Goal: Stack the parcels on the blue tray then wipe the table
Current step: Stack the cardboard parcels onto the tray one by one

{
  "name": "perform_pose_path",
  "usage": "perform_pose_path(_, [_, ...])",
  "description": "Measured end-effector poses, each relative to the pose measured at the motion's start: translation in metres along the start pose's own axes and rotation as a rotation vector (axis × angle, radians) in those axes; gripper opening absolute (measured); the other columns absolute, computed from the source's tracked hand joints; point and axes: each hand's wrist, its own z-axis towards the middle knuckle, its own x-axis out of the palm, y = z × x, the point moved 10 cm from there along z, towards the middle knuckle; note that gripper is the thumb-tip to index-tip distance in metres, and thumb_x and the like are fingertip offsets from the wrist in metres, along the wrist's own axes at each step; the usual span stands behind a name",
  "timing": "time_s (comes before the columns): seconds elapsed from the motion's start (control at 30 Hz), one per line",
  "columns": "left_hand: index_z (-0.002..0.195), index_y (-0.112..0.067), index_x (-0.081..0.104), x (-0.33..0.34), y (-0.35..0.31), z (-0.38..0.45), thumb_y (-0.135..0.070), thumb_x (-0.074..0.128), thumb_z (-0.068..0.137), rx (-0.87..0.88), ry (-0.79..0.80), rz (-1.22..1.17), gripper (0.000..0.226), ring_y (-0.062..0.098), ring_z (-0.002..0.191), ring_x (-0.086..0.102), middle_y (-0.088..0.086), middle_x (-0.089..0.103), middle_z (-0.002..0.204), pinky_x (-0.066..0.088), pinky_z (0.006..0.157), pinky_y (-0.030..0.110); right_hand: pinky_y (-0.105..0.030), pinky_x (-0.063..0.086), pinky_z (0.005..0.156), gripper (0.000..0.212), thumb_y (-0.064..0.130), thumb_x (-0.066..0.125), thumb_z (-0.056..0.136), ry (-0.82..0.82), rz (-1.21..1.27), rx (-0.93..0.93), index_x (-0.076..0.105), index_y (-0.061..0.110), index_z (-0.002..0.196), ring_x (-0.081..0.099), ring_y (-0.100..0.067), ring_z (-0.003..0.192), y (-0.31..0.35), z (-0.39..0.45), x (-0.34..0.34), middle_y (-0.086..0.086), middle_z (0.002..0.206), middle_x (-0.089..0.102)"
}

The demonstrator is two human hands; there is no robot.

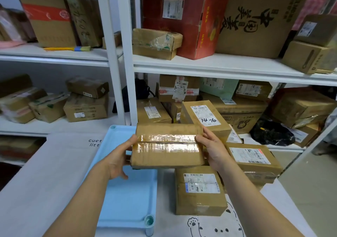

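Parcels sit on a white tablecloth (45, 173) with a cartoon animal drawn on it. Nearest is a small brown cardboard box with a white label (199, 191), just right of the light blue plastic tray (127, 200). Above the tray's far right part, both hands grip a brown cardboard box wrapped in shiny clear tape (168, 145): the left hand (118, 156) on its left end, the right hand (213, 149) on its right end. More labelled boxes lie behind it, and white shelves (218, 63) full of parcels stand farther back.
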Motion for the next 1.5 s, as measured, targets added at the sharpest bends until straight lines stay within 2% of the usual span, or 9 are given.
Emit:
perform_pose_path(0.13, [0.131,-0.031,0.045,-0.006,0.001,-0.005,-0.058,0.075,0.037,0.063,-0.037,-0.007,0.103,0.028,0.109,0.054,0.005,0.057,0.124,0.048,0.084,0.056,-0.035,0.050,0.078,0.047,0.015,0.060,0.090,0.018,0.001,0.000,0.052,0.032,0.133,0.060,-0.021,0.106,-0.001,-0.002,0.010,-0.002,0.118,0.065])
perform_pose_path(0.27, [0.099,-0.028,0.062,-0.015,0.001,-0.009,-0.048,0.074,0.039,0.147,-0.096,-0.174,0.064,0.028,0.093,0.059,0.006,0.065,0.102,0.050,0.086,0.054,-0.045,0.047,0.095,0.051,0.041,0.068,0.080,0.075,0.050,0.033,0.058,0.026,0.128,0.056,-0.029,0.120,-0.009,-0.003,0.015,-0.004,0.121,0.066])
perform_pose_path(0.47, [0.106,-0.021,0.059,-0.016,0.010,-0.004,-0.037,0.072,0.049,0.226,-0.073,-0.385,0.061,0.027,0.094,0.057,0.007,0.063,0.102,0.048,0.085,0.053,-0.072,0.016,0.104,0.139,0.067,0.084,0.032,0.419,-0.132,0.261,0.016,0.038,0.149,0.020,-0.036,0.142,-0.042,-0.025,0.047,-0.003,0.154,0.023])
perform_pose_path(0.67, [0.118,-0.024,0.052,-0.023,0.016,-0.001,-0.037,0.071,0.047,0.259,-0.036,-0.367,0.074,0.020,0.088,0.056,0.005,0.060,0.108,0.043,0.068,0.036,-0.043,0.045,0.100,0.151,0.052,0.092,0.025,0.343,-0.103,0.075,0.012,0.031,0.150,0.047,-0.026,0.124,-0.018,-0.024,0.052,-0.007,0.143,0.040])
perform_pose_path(0.9, [0.108,-0.026,0.056,-0.061,-0.020,-0.023,-0.019,0.062,0.086,0.398,-0.667,-0.160,0.023,0.029,0.096,0.058,0.010,0.059,0.124,0.047,0.086,0.040,-0.040,0.028,0.114,0.129,0.043,0.086,0.054,0.025,-0.639,-0.343,0.000,0.030,0.150,0.021,-0.015,0.138,0.032,-0.032,0.061,0.011,0.153,0.011])
perform_pose_path(1.07, [0.113,-0.025,0.055,0.005,-0.041,-0.025,-0.064,0.047,0.086,0.219,-0.249,-0.221,0.049,0.031,0.094,0.064,0.006,0.057,0.111,0.053,0.074,0.043,-0.035,0.022,0.115,0.136,0.047,0.086,0.055,-0.010,-0.915,-0.624,-0.012,0.029,0.149,0.007,-0.015,0.142,0.048,-0.054,0.093,0.015,0.151,-0.005])
perform_pose_path(1.2, [0.122,-0.017,0.055,0.016,-0.032,-0.019,-0.055,0.064,0.079,0.131,-0.122,-0.393,0.058,0.038,0.099,0.061,0.014,0.058,0.118,0.057,0.066,0.048,-0.032,0.027,0.113,0.133,0.044,0.086,0.058,0.063,-0.954,-0.633,-0.010,0.031,0.149,0.010,-0.010,0.142,0.041,-0.060,0.104,0.014,0.152,0.002])
perform_pose_path(1.37, [0.124,-0.016,0.055,0.015,-0.013,-0.009,-0.034,0.051,0.092,0.201,0.057,-0.525,0.037,0.027,0.095,0.064,0.008,0.068,0.109,0.056,0.071,0.045,-0.022,0.049,0.097,0.049,0.013,0.063,0.089,-0.024,-0.360,-0.507,0.048,0.030,0.133,0.050,0.005,0.106,0.060,-0.064,0.080,0.006,0.117,0.055])
perform_pose_path(1.5, [0.119,-0.022,0.055,0.015,-0.006,-0.005,-0.020,0.054,0.081,0.297,0.207,-0.645,0.038,0.019,0.082,0.070,0.000,0.070,0.101,0.056,0.073,0.047,-0.035,0.047,0.100,0.036,0.001,0.053,0.093,-0.025,-0.163,-0.386,0.062,0.021,0.122,0.062,-0.005,0.100,0.055,-0.058,0.077,0.002,0.094,0.069])
